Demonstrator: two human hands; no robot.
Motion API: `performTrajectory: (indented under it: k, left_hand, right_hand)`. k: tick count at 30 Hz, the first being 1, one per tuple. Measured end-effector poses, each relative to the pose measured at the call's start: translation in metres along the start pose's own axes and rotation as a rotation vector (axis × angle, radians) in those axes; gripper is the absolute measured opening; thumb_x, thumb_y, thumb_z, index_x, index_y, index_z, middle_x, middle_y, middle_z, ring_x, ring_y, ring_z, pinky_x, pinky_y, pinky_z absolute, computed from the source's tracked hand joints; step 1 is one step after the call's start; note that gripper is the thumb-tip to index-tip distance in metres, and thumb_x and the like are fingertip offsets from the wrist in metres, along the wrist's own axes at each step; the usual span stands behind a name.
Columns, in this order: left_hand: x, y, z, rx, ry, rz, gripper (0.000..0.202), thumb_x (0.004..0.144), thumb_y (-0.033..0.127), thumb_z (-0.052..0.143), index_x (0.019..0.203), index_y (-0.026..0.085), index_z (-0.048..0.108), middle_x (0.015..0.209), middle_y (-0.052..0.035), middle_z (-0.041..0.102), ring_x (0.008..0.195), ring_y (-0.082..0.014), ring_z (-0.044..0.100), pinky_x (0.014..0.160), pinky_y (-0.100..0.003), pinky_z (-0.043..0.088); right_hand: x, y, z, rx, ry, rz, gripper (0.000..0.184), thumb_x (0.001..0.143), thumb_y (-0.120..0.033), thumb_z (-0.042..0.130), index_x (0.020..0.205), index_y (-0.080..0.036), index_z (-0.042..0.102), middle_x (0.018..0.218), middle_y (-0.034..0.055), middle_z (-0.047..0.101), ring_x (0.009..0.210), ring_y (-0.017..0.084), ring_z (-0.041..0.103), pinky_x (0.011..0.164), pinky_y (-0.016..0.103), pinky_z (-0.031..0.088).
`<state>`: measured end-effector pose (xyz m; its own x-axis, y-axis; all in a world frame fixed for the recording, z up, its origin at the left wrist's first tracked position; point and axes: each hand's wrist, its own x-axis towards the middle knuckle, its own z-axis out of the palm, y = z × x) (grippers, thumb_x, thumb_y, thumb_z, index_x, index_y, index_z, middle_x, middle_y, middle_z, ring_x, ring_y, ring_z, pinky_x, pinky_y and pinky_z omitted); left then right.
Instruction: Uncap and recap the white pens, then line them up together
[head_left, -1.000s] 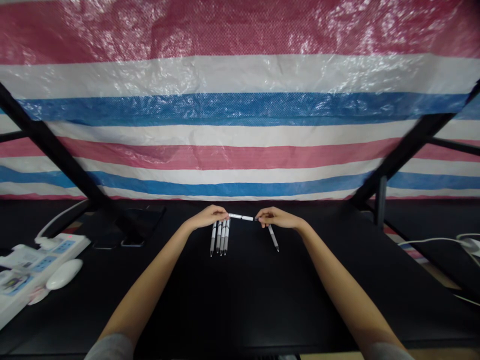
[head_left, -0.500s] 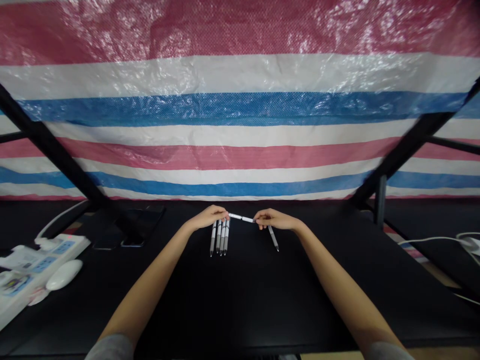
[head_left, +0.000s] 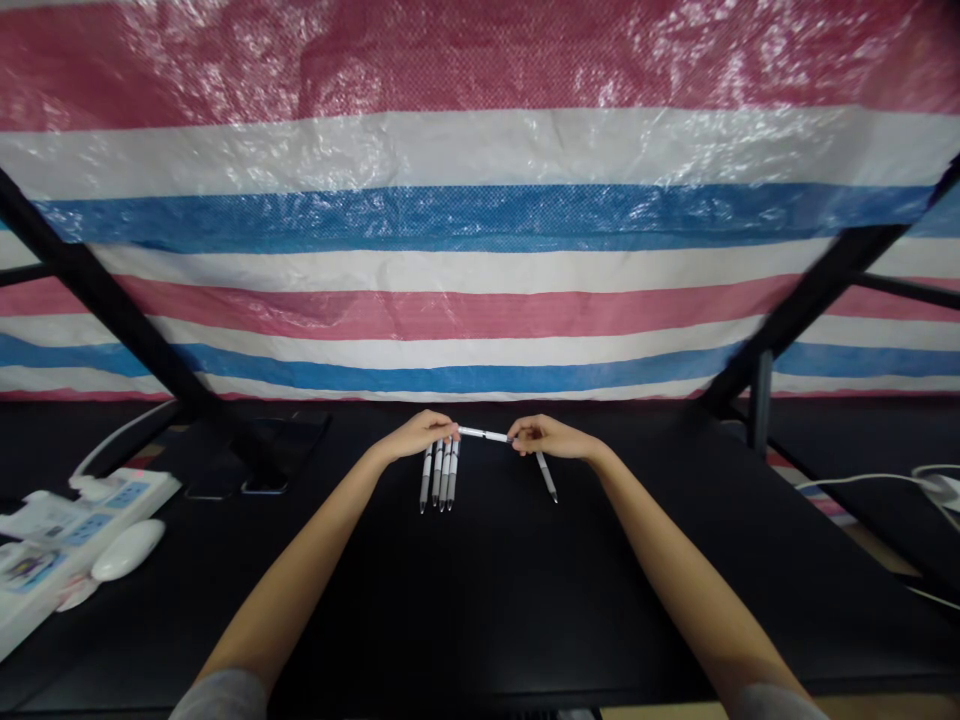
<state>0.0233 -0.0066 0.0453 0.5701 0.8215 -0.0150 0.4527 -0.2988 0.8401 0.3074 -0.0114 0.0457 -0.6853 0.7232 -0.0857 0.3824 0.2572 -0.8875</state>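
A white pen point(head_left: 484, 434) spans the gap between my hands, nearly level above the black table. Its left end is pinched by my left hand point(head_left: 417, 434), and my right hand point(head_left: 551, 437) grips the other end. Under my left fingers lie several white-and-grey pens point(head_left: 442, 478) side by side, tips toward me, their upper ends partly hidden. One more pen point(head_left: 547, 478) lies slanted on the table below my right hand, its top covered by the fingers.
At the left, a white power strip point(head_left: 90, 535) with plugs stands beside a white computer mouse point(head_left: 130, 550). Dark phones point(head_left: 264, 486) lie near the left black frame bar point(head_left: 142, 320). Striped plastic sheeting point(head_left: 480, 310) hangs behind. White cables point(head_left: 855, 482) run at the right.
The gap between the pen's two sections has narrowed, and they now line up almost straight. My right hand has shifted slightly upward; the left hand and the lying pens stay put.
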Motion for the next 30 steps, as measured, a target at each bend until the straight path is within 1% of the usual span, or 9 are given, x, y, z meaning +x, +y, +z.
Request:
performTrajectory:
  k: [4, 9, 15, 19, 22, 26, 30]
  left_hand:
    - [0.000, 0.001, -0.002, 0.046, 0.003, 0.026, 0.036, 0.084, 0.043, 0.048, 0.079, 0.014, 0.068, 0.073, -0.0036, 0.063, 0.069, -0.0136, 0.054, 0.061, -0.024, 0.038]
    - [-0.002, 0.004, -0.002, 0.041, 0.000, 0.014, 0.036, 0.085, 0.044, 0.048, 0.080, 0.015, 0.068, 0.074, -0.0036, 0.064, 0.070, -0.0139, 0.055, 0.063, -0.024, 0.039]
    - [-0.003, 0.006, -0.002, -0.008, 0.006, 0.025, 0.031, 0.085, 0.039, 0.049, 0.082, 0.014, 0.067, 0.077, -0.0037, 0.064, 0.076, -0.0148, 0.057, 0.070, -0.025, 0.040]
    - [-0.002, 0.006, -0.002, 0.015, -0.011, 0.014, 0.033, 0.085, 0.041, 0.048, 0.084, 0.014, 0.068, 0.076, -0.0041, 0.064, 0.073, -0.0148, 0.056, 0.067, -0.026, 0.040]
    - [-0.002, 0.006, -0.001, 0.026, -0.008, 0.042, 0.033, 0.085, 0.042, 0.048, 0.083, 0.014, 0.067, 0.077, -0.0042, 0.064, 0.074, -0.0147, 0.056, 0.068, -0.026, 0.040]
    - [-0.002, 0.007, -0.001, 0.064, 0.013, 0.091, 0.032, 0.083, 0.043, 0.051, 0.080, 0.015, 0.066, 0.075, -0.0031, 0.063, 0.070, -0.0138, 0.054, 0.067, -0.026, 0.040]
    - [-0.003, 0.011, -0.001, 0.135, 0.059, 0.130, 0.031, 0.083, 0.043, 0.052, 0.079, 0.015, 0.066, 0.072, -0.0025, 0.062, 0.066, -0.0127, 0.052, 0.063, -0.025, 0.039]
  right_hand:
    - [0.001, 0.000, 0.000, -0.020, 0.005, -0.012, 0.032, 0.076, -0.042, 0.063, 0.092, -0.014, 0.060, 0.069, 0.0009, 0.061, 0.062, 0.011, 0.054, 0.059, 0.025, 0.040]
    - [0.001, 0.001, 0.000, -0.024, 0.019, -0.017, 0.031, 0.077, -0.041, 0.063, 0.092, -0.014, 0.060, 0.069, 0.0008, 0.061, 0.061, 0.010, 0.053, 0.058, 0.024, 0.039]
    - [0.001, 0.002, -0.001, -0.015, 0.018, -0.024, 0.030, 0.078, -0.041, 0.061, 0.093, -0.015, 0.060, 0.071, 0.0012, 0.062, 0.064, 0.011, 0.055, 0.060, 0.025, 0.040]
    - [0.000, 0.000, 0.000, -0.008, 0.015, -0.012, 0.032, 0.079, -0.042, 0.061, 0.094, -0.015, 0.060, 0.072, 0.0019, 0.062, 0.066, 0.012, 0.056, 0.061, 0.025, 0.042]
    - [0.000, -0.002, 0.000, -0.003, 0.010, -0.002, 0.032, 0.080, -0.043, 0.059, 0.093, -0.015, 0.060, 0.072, 0.0022, 0.062, 0.067, 0.012, 0.057, 0.064, 0.026, 0.043]
    - [0.000, -0.002, 0.001, 0.037, -0.010, 0.001, 0.032, 0.081, -0.044, 0.057, 0.091, -0.014, 0.059, 0.070, 0.0018, 0.061, 0.067, 0.012, 0.056, 0.067, 0.028, 0.044]
    - [0.001, -0.002, 0.002, 0.045, -0.028, 0.008, 0.031, 0.080, -0.045, 0.057, 0.088, -0.014, 0.059, 0.069, 0.0009, 0.059, 0.065, 0.012, 0.055, 0.065, 0.027, 0.043]
